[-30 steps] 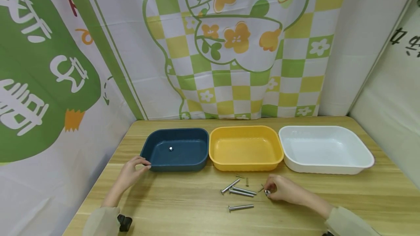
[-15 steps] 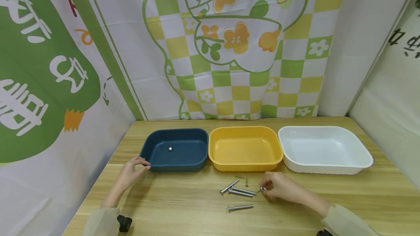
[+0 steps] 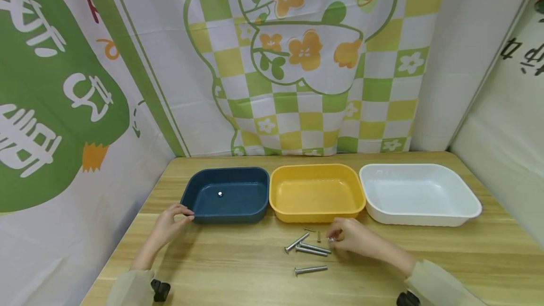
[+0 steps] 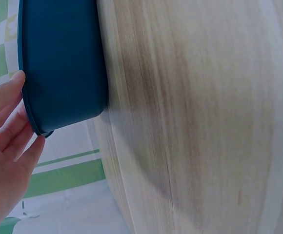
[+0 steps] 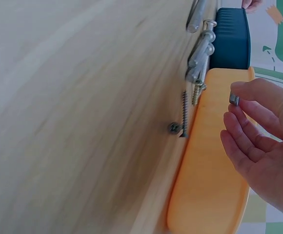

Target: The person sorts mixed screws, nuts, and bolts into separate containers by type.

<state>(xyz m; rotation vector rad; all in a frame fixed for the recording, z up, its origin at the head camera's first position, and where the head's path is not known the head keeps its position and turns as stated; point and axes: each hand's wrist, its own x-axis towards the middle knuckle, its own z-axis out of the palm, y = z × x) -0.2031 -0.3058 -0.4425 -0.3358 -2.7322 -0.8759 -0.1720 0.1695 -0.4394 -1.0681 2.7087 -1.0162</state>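
Note:
In the head view my left hand holds the near-left corner of the dark blue tray; the left wrist view shows its thumb and fingers on the rim. My right hand pinches a small metal nut between thumb and finger, just above the table near the yellow tray. Left of that hand lie several large silver bolts and small brass-coloured screws. Two dark screws show below the hand in the right wrist view. Another nut lies inside the blue tray.
The blue, yellow and white trays stand in a row toward the back of the wooden table, with the white tray at the right. One bolt lies apart, nearer the front. Printed curtains surround the table.
My right hand has moved left and slightly away from me, toward the yellow tray, with the nut held in its fingers. The left hand stays at the blue tray's corner.

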